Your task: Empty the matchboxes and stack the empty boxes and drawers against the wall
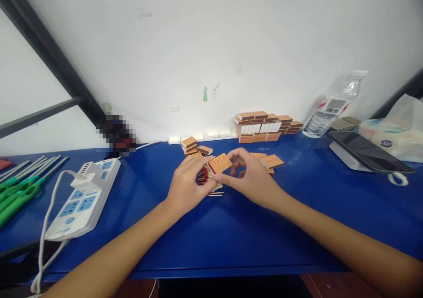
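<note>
An orange matchbox [220, 163] is held up over the middle of the blue table, with red match heads showing at its left end. My left hand [187, 181] is closed on that end, thumb below and fingers above. My right hand [253, 179] grips the right side of the same box between thumb and fingers. Under and beside my left hand lies a pile of loose red-tipped matches [215, 194], partly hidden by the hands. Just behind my left hand is a small stack of matchboxes [189, 144]. A few more matchboxes [272, 161] lie just beyond my right hand.
Stacked matchboxes [259, 127] and a row of white box trays [211, 135] line the wall. At right are a water bottle [333, 106], a phone [366, 151] and a plastic bag [393, 130]. At left, a power strip [84, 203] with cables lies beside green-handled tools [23, 190].
</note>
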### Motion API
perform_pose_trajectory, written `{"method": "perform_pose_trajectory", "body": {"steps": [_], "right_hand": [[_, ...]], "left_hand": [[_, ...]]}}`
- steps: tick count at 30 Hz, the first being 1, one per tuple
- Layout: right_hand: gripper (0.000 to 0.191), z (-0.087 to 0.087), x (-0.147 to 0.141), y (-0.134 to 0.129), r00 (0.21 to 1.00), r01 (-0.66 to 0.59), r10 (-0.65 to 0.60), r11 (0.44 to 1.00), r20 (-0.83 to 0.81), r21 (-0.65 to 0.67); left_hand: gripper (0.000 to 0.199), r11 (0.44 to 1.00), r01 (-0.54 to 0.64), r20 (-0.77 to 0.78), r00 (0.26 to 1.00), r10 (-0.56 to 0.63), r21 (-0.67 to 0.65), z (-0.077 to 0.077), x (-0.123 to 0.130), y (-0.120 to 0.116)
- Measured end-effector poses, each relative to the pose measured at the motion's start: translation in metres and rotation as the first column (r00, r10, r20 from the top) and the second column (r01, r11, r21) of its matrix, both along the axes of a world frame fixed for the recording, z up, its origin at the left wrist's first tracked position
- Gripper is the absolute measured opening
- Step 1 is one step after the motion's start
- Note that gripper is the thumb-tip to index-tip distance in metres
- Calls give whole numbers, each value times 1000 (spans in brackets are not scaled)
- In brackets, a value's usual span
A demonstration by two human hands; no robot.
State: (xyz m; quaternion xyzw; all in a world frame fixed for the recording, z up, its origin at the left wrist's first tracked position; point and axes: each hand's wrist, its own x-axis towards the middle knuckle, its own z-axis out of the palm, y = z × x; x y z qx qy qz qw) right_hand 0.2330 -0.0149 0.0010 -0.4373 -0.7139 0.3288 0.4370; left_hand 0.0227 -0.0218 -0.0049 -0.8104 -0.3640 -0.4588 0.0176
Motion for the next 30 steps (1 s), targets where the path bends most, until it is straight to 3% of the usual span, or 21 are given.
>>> {"method": "perform_pose_trajectory", "body": {"steps": [5, 10, 15, 23, 30], "right_hand": [[37, 0, -1, 3, 992, -93, 84, 991, -93, -97], [51, 4, 4, 7, 984, -73, 31, 967, -173, -245], [58, 7, 11, 15, 979, -11, -45, 961, -197, -275], [54, 6, 50, 55, 945, 287, -305, 947, -119, -145], [29, 19, 121, 93, 811, 585, -584, 810, 36, -32]], "left_hand": [[39, 997, 29, 14, 1000, -28, -76, -1, 0, 1], [40, 996, 10, 8, 1000, -9, -94, -1, -4, 3], [35, 988, -24, 49, 998, 32, -155, 2, -6, 6], [27, 991, -62, 71, 995, 71, -119, 2, -14, 12], [30, 994, -70, 24, 997, 72, -80, 1, -15, 12]]}}
